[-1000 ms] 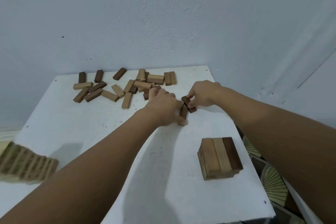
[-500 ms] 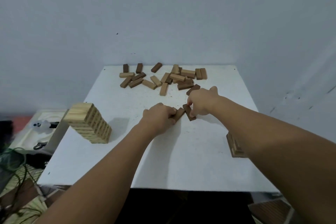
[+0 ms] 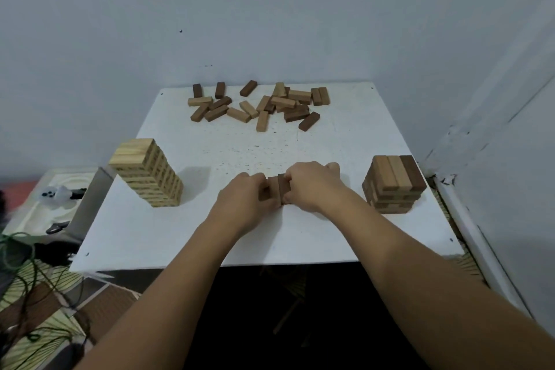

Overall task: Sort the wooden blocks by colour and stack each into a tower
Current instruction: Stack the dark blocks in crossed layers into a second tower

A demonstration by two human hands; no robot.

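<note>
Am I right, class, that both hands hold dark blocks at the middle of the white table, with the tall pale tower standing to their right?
Not quite. The head view shows the left hand and right hand holding dark blocks mid-table, but the tall pale tower stands to their left, not right.

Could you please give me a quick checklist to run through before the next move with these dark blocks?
1. Both hands on the dark blocks: ok, left hand and right hand press them together from either side.
2. Blocks side by side and flush: cannot tell, fingers cover the ends.
3. Bare table around them: ok.
4. Pale tower upright: ok.
5. Right tower one colour: not ok, top layer mixes light and dark.
6. Loose pile sorted: not ok.
</note>
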